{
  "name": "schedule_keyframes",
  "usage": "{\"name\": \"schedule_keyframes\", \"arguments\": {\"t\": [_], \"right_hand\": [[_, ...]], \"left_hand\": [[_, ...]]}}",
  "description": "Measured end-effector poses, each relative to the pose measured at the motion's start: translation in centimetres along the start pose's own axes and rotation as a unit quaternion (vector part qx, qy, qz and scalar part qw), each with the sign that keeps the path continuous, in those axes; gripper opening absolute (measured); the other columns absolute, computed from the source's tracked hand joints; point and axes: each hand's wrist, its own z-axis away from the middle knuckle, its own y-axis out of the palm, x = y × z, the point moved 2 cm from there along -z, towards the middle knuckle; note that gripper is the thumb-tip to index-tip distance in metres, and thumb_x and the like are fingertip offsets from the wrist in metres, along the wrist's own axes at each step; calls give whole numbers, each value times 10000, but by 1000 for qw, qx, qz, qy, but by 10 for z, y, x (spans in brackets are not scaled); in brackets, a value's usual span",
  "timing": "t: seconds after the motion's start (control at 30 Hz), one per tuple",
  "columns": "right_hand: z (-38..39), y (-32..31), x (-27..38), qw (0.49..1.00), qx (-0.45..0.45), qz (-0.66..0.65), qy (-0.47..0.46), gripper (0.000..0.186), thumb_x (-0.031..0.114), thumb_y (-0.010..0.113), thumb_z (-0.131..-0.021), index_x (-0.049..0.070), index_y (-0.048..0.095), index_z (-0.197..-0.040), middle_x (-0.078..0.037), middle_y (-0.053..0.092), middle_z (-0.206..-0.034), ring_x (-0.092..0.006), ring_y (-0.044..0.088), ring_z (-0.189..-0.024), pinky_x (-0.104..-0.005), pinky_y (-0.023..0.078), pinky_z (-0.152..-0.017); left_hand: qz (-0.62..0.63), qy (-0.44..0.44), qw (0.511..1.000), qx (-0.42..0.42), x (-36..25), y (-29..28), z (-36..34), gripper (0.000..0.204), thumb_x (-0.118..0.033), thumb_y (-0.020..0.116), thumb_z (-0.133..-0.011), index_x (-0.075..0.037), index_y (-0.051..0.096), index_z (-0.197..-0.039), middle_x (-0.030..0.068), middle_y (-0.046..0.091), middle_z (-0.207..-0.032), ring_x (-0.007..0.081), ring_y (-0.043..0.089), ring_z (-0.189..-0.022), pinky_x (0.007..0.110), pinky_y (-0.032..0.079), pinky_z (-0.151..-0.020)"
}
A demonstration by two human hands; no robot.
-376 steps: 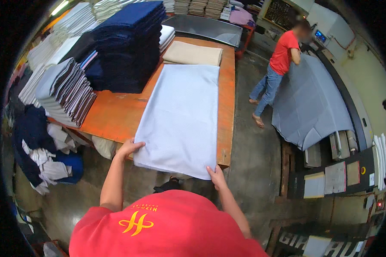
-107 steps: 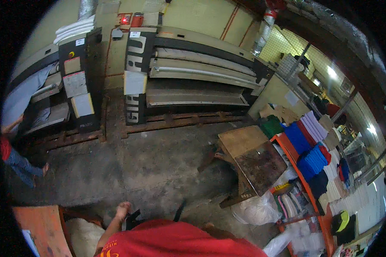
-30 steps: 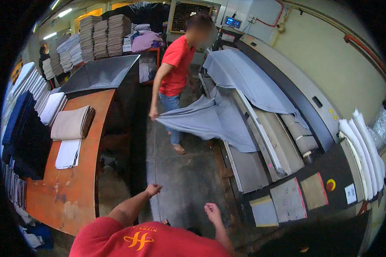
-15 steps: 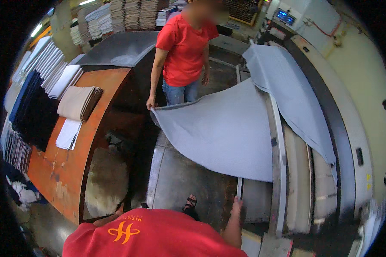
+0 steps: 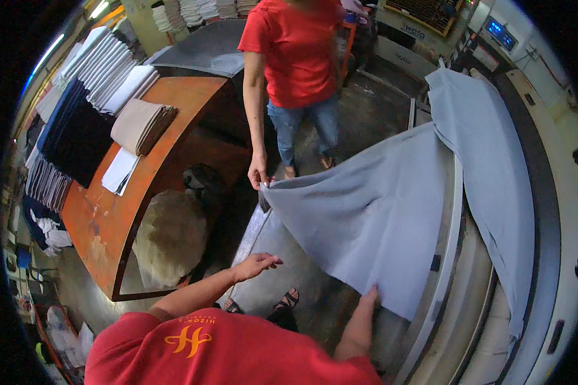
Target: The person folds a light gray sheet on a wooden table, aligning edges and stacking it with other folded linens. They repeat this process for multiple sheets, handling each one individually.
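A large light grey cloth (image 5: 372, 212) stretches from the rollers on the right toward a co-worker, whose hand (image 5: 258, 170) pinches its far left corner. My right hand (image 5: 371, 294) is at the near edge of this cloth and appears to grip it, though its fingertips are mostly hidden. My left hand (image 5: 257, 265) reaches forward over the floor, fingers stretched out and holding nothing. It is apart from the cloth, below the co-worker's hand.
A second grey cloth (image 5: 488, 167) drapes over the long roller machine (image 5: 539, 160) at right. On the left, an orange-brown table (image 5: 103, 221) carries a folded beige cloth (image 5: 142, 125) and dark folded cloths (image 5: 77, 135). A pale bundle (image 5: 170, 237) sits beneath it. The co-worker (image 5: 295, 58) stands opposite me.
My left hand has come up and forward into plain view. My right hand has moved up to the cloth's near edge. The view has shifted, and the cloth now hangs with more creases.
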Motion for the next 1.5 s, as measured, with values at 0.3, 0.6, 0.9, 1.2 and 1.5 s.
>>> {"name": "schedule_keyframes", "arguments": {"t": [0.3, 0.6, 0.9, 1.2, 1.5], "right_hand": [[-34, -6, -7, 971, 67, -228, -15, 221, 174, 574, -855, 58, 530, -1038, -61, 596, -956, -184, 573, -811, -299, 504, -702], [165, 39, 35, 903, 379, -110, -169, 425, 18, 650, -768, 42, 498, -1165, -53, 546, -1046, -182, 538, -915, -332, 459, -789], [335, -52, 74, 814, 489, -295, -109, 627, -24, 629, -774, 76, 371, -1336, -113, 476, -1298, -260, 456, -1210, -429, 376, -1003], [379, -18, -52, 849, 314, 252, -342, 744, 292, 673, -847, 37, 260, -1410, -119, 439, -1344, -272, 398, -1256, -397, 310, -1053], [520, 43, 2, 916, 248, 199, -243, 758, 240, 697, -841, -15, 267, -1411, -122, 418, -1369, -254, 365, -1286, -380, 265, -1086]], "left_hand": [[49, -95, 986, 130, 20, 57, -6, 500, -478, 458, -939, -85, 584, -1222, 38, 621, -1151, 180, 578, -1025, 322, 441, -885], [-180, 109, 976, 59, 4, 113, -41, 917, -498, 722, -740, 15, 307, -1377, 207, 455, -1227, 295, 529, -1051, 388, 452, -869], [-249, 202, 935, 149, -40, 155, -53, 535, -289, 621, -821, -94, 476, -1298, 229, 579, -1123, 350, 557, -1094, 423, 445, -893], [127, 177, 896, 388, -104, 90, 75, 322, -281, 536, -928, -65, 565, -1165, 22, 614, -923, 143, 570, -898, 327, 452, -814], [-49, -66, 777, 624, -15, -34, 112, 780, -630, 423, -881, -25, 383, -1372, 153, 446, -1368, 258, 423, -1270, 407, 303, -1066]]}}
